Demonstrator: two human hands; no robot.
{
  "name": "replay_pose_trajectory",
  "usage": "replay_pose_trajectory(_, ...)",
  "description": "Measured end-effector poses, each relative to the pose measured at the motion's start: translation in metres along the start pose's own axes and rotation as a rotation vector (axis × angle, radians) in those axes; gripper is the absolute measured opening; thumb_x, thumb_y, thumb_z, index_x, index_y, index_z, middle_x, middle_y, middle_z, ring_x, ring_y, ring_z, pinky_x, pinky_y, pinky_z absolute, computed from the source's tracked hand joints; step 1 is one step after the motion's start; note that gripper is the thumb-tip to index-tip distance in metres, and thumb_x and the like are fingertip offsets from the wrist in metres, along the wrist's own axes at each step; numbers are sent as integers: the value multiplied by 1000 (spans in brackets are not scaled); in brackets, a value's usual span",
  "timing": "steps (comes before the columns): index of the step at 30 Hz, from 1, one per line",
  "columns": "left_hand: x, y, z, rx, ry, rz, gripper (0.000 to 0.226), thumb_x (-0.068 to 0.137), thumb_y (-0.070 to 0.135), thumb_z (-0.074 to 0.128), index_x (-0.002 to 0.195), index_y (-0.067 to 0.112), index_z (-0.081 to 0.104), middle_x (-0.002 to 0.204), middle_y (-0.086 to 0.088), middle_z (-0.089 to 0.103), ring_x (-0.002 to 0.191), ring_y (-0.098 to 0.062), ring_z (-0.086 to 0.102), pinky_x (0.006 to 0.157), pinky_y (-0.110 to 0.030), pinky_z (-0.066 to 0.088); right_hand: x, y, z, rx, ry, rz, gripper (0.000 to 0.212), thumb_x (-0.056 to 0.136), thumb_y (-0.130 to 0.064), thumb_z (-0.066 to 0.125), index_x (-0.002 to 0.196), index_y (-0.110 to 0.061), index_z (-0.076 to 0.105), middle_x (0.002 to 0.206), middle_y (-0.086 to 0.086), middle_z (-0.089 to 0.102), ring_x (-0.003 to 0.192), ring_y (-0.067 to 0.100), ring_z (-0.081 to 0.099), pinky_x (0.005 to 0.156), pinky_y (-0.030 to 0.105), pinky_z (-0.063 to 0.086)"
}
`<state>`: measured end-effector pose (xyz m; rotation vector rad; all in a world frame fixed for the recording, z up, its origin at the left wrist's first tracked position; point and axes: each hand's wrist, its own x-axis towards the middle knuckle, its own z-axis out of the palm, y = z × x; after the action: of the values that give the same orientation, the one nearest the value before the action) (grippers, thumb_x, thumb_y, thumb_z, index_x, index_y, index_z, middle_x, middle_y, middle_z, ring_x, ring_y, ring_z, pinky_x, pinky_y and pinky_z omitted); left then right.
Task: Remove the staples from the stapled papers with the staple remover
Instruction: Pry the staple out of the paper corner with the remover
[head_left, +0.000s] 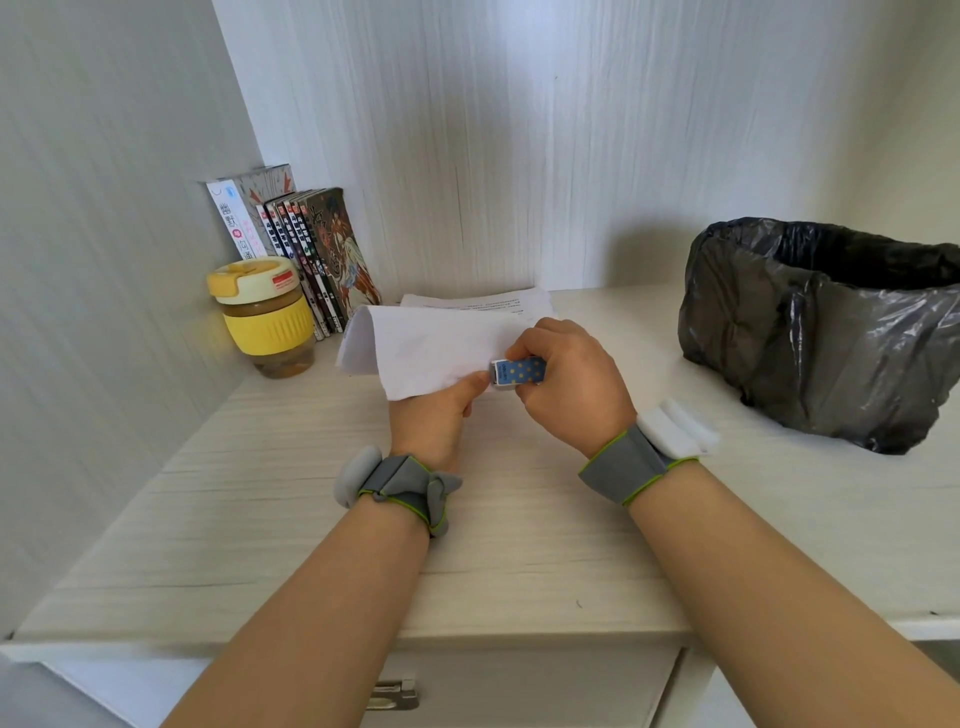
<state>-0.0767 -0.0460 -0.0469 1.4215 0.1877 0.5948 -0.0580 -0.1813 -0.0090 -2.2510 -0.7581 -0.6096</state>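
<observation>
While left hand (439, 402) pinches papers (431, 351) — staple remover (517, 372) label unreadable.

Your forearms reach forward, both wrists banded. Your left hand (434, 410) pinches with its thumb on top; your right hand (569, 387) curls its fingers in a closed grip beside it.

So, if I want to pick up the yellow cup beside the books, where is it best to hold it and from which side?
Probably round the ribbed yellow sleeve of the cup, coming from the right front. It stands upright, the books block the back and the wall is close on the left.
</observation>
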Motion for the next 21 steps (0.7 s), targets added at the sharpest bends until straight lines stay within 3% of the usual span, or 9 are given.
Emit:
replay_pose_trajectory(9,2,0,-2,-5,7,-22,21,58,23,70,45,36,61,44,15,53,43,-2,44,68,-34,39,0,0,2,-11,10,49,21,72,1,56,87,-9,67,88,5,62,88,22,51,63,25,33)
replay_pose_trajectory(15,4,-4,-4,-52,30,-46,36,71,6,73,45,29,62,43,15,52,40,0,42,58,-28,38,-1,-3,3,4,-17,73,20,72,-1,58,88,-8,68,89,6,63,87,24,54,65,25,35)
replay_pose_trajectory(21,5,-4,-4,-66,35,-38,37,73,3,71,47,27,62,43,15,51,39,-1,41,57,-28,36,-2,-5,2,50,-29,68,19,71,-2,62,89,-5,68,91,10,65,87,27,57,70,33,44)
